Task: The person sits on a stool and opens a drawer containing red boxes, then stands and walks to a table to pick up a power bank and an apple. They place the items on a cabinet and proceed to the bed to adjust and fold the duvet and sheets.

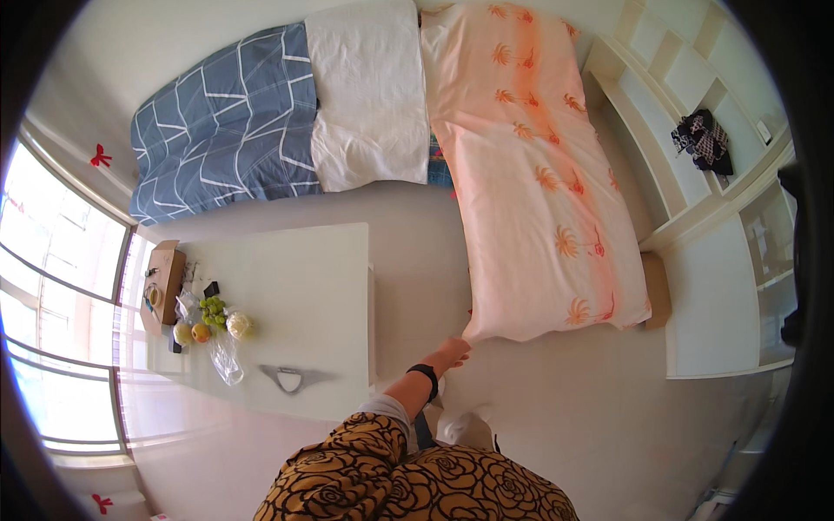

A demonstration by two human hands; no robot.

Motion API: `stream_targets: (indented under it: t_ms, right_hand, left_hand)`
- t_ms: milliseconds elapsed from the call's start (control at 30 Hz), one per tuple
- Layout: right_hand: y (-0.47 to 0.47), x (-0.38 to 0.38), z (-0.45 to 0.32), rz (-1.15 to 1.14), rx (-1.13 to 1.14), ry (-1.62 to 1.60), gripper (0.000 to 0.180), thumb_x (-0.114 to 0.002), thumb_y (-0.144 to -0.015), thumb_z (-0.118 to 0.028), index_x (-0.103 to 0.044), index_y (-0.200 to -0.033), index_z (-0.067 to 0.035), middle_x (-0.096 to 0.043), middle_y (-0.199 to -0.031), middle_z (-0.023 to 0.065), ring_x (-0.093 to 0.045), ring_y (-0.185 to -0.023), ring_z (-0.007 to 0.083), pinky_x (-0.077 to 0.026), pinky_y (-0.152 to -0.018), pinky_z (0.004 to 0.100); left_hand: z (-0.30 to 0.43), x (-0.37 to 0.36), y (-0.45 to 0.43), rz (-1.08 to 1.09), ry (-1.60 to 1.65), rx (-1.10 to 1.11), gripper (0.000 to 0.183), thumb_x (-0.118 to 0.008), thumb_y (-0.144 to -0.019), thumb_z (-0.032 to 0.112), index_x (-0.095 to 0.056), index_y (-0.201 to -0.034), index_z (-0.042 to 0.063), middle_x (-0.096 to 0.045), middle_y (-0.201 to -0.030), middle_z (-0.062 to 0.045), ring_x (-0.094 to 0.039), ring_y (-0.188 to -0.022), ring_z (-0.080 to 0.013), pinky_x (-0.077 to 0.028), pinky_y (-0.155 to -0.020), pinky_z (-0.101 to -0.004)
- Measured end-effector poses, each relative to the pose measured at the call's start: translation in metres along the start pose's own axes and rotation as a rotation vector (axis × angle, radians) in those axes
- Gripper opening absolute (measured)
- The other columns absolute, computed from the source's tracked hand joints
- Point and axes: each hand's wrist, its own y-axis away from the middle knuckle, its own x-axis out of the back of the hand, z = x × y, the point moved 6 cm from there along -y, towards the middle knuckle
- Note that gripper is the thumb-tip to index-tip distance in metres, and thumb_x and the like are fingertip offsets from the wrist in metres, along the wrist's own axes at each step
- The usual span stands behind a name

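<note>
My left hand [454, 352], with a black band at the wrist, reaches forward and grips the near left corner of a peach cloth cover [528, 215]. Orange palm-tree prints run along the cover. It is spread over a long surface, with soft wrinkles and a corner drawn out to my fingers. My right hand is out of view. Beyond, a white cloth [368, 98] and a blue-grey cover with white lines [228, 124] lie side by side along the wall. A strip of dark patterned fabric [438, 163] shows between the white cloth and the peach cover.
To the left, a white table [306, 280] bears green grapes [212, 312], other fruit, a plastic bag [226, 358] and a cardboard box [171, 283]. White shelving [642, 130] stands at the right, holding a dark bundled cloth [704, 143]. Windows [62, 286] line the left side.
</note>
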Motion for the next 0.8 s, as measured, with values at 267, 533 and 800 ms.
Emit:
stream_targets:
  t_ms: [267, 533, 800]
  right_hand:
    - [-0.046, 0.02, 0.021, -0.162, 0.159, 0.343, 0.03, -0.056, -0.091, -0.03, -0.066, -0.105, -0.005, -0.067, -0.1, 0.0165, -0.062, -0.091, 0.0324, -0.049, -0.078, 0.0405]
    - [-0.025, 0.111, -0.006, -0.275, 0.161, 0.08, 0.032, -0.063, -0.085, -0.032, -0.066, -0.102, -0.004, -0.068, -0.097, 0.0119, -0.063, -0.087, 0.0274, -0.048, -0.078, 0.0382]
    - [-0.034, 0.093, 0.049, -0.298, 0.223, -0.134, 0.034, -0.064, -0.083, -0.035, -0.065, -0.104, -0.009, -0.067, -0.091, 0.0105, -0.064, -0.087, 0.0224, -0.05, -0.077, 0.0348]
  left_hand:
    - [-0.001, 0.017, -0.023, 0.059, 0.128, 0.011, 0.018, -0.062, -0.089, 0.023, -0.062, -0.106, 0.017, -0.064, -0.101, 0.002, -0.063, -0.09, -0.0158, -0.052, -0.074, -0.0349]
    - [0.02, 0.009, -0.02, 0.185, 0.252, -0.052, 0.016, -0.058, -0.09, 0.023, -0.058, -0.107, 0.021, -0.062, -0.091, 0.004, -0.063, -0.085, -0.015, -0.05, -0.068, -0.0321]
    - [0.006, -0.03, -0.082, 0.179, 0.108, 0.061, 0.026, -0.06, -0.085, 0.024, -0.055, -0.11, 0.018, -0.059, -0.089, 0.004, -0.06, -0.081, -0.0124, -0.049, -0.064, -0.0287]
